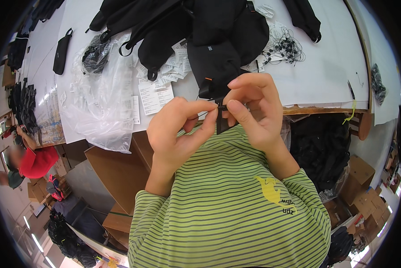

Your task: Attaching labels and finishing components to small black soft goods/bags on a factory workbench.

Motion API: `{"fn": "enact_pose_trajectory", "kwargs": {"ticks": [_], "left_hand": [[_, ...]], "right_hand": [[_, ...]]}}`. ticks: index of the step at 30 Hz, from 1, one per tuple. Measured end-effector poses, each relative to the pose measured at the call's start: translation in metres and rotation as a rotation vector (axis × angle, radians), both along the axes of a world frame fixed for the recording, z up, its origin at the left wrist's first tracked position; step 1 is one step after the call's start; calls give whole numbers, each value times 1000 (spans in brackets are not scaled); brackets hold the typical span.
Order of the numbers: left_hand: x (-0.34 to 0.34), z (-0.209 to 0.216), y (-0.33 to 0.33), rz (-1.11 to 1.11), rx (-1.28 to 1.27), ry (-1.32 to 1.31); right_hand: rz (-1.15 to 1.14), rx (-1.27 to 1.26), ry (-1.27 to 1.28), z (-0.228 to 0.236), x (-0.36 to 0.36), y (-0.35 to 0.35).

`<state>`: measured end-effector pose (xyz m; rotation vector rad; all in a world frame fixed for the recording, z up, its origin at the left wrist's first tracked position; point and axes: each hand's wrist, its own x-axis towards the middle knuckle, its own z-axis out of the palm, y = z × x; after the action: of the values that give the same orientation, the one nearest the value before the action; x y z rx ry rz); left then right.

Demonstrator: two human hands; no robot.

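Observation:
Over the near edge of the table, both hands meet at the end of a black fabric pouch (214,60). My left hand (178,127) is closed, with thumb and index finger pinching a thin black cord (202,115). My right hand (256,109) is closed on a black strap (219,125) at the pouch's near end, its thumb against the fingers. The fingertips are close together, so the exact join of cord and strap is hard to make out. A small orange tab shows on the pouch just beyond the fingers.
More black pouches (164,40) are piled at the back. Printed paper labels (155,96) and a clear plastic bag (102,98) lie to the left. Tangled black cords (287,47) and thread snips (351,89) lie right. A box of black items (319,152) stands below the table edge.

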<state>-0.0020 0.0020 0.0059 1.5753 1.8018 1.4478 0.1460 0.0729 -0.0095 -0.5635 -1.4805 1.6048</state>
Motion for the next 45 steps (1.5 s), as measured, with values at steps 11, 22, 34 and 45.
{"fn": "enact_pose_trajectory", "kwargs": {"ticks": [11, 22, 34, 45], "left_hand": [[-1, -3, 0, -9, 87, 154], [-2, -3, -3, 1, -88, -139], [-5, 6, 0, -59, -372, -642], [-5, 4, 6, -194, -379, -787]], "right_hand": [[42, -214, 25, 4, -1, -1], [-26, -10, -81, 0, -1, 2], [2, 97, -123, -2, -1, 4], [23, -151, 50, -5, 3, -2]]}}
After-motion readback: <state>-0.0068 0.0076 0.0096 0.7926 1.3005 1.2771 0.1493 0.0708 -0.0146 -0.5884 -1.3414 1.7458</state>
